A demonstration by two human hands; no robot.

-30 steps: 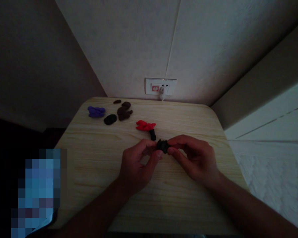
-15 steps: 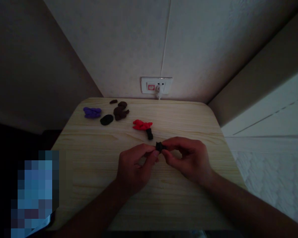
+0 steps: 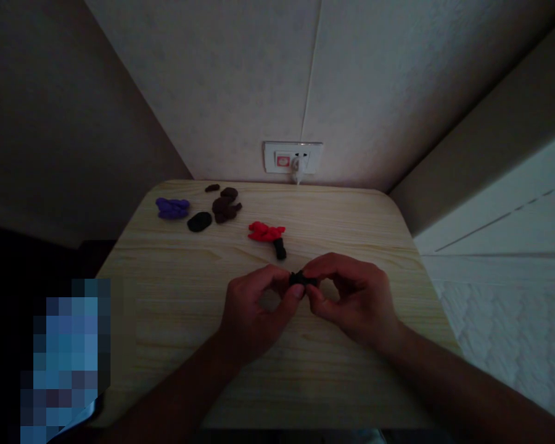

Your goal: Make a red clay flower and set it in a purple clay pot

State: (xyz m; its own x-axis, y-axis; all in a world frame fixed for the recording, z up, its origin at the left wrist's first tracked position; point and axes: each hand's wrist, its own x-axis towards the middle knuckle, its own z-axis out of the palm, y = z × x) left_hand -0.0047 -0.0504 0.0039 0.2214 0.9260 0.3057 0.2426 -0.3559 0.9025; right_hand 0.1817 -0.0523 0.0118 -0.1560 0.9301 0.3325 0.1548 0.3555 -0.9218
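A small piece of black modelling clay (image 3: pixel 300 279) is pinched between my two hands above the wooden table. My left hand (image 3: pixel 259 311) grips its left end with thumb and forefinger. On its other side, the thumb and fingers of my right hand (image 3: pixel 358 299) press it. Just beyond my fingertips lies a lumpy red clay piece (image 3: pixel 265 232), and a short black clay stub (image 3: pixel 280 248) touches its right end.
At the table's (image 3: pixel 333 209) back left lie a purple clay lump (image 3: pixel 172 208), a flat black disc (image 3: pixel 199 222), brown clay lumps (image 3: pixel 226 208) and a small brown bit (image 3: pixel 212 187). A wall socket (image 3: pixel 293 158) with a plug is behind. A pixelated screen (image 3: pixel 74 351) stands lower left.
The black clay between my fingers looks longer and flatter, lying more sideways. My left thumb has shifted slightly right onto it. The other pieces lie as before.
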